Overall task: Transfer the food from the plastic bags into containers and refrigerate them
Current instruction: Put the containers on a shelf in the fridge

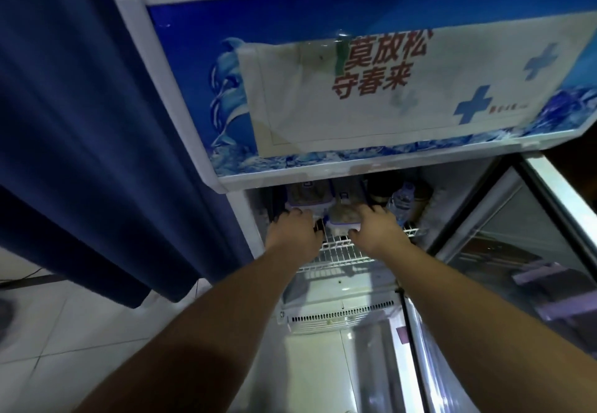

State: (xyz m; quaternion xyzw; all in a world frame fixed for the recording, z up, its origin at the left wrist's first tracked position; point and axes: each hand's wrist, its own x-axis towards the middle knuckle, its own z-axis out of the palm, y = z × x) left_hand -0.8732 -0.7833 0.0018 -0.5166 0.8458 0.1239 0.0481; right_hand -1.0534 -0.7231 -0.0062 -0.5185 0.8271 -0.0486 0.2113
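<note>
Forearms reach forward from the bottom edge into an open display fridge (323, 160), its glass door (517, 251) swung out to the right so that both arms have free access. At the white wire shelf (339, 248), the left hand (295, 230) rests knuckles-up at the left side of a lidded food container (441, 217), fingers curled down; whether it grips the container or only steadies it cannot be told. The right hand (376, 227) lies over the container's right side, fingers spread across the lid and thumb at the front edge, apparently to guide it inward along the shelf. Behind it sits a second container (308, 198), already stored, and to the right a water bottle (402, 201). Above, a paper notice (403, 89) covers the fridge's header panel. A blue curtain (80, 122) hangs at left.
</note>
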